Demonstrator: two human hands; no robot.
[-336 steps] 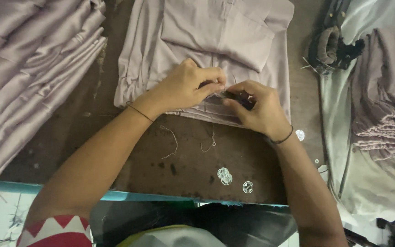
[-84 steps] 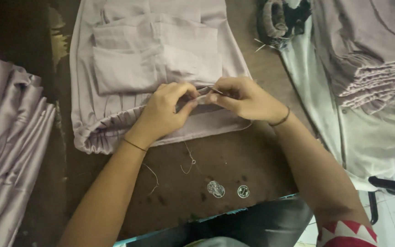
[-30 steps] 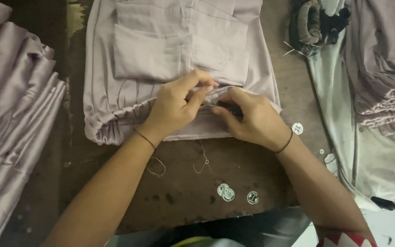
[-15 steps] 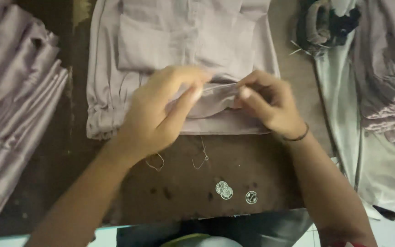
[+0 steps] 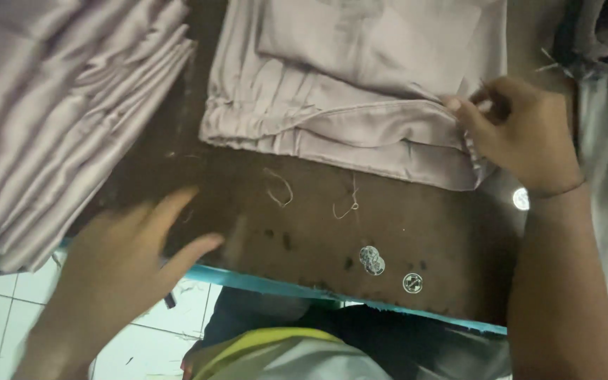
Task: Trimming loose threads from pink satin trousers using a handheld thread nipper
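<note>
Head view: you look straight down at a dark brown worktable [image 5: 304, 232] with a teal front edge.
Nearest, lower middle of the frame: your yellow-green and grey clothing shows just under the table edge.
Left hand [image 5: 124, 264]: it sits lower left, blurred, palm down with the fingers spread loose and open. It grips nothing. The fingertips lie over the near-left part of the tabletop; whether they touch the wood you cannot tell from the blur.
Round metal discs [image 5: 372, 260]: two overlapping ones and a single one beside them lie on the wood near the front edge, lower middle; one more lies beside your right wrist at the right.
Thread scraps [image 5: 279, 190]: two pale loops lie on the bare wood at mid frame, between the discs and the garment.
Right hand [image 5: 511, 130]: upper right, fingers curled in, thumb and fingertips pinching the right end of the garment's gathered edge. A thin dark band circles the wrist.
Pale mauve garment [image 5: 360, 84]: it lies flat at upper middle, its gathered edge facing you and a patch pocket on top.
Stack of folded fabric [image 5: 58, 112]: same pale colour, it fills the upper left, apart from the garment.
More cloth [image 5: 606, 141]: it hangs along the right edge of the frame.
</note>
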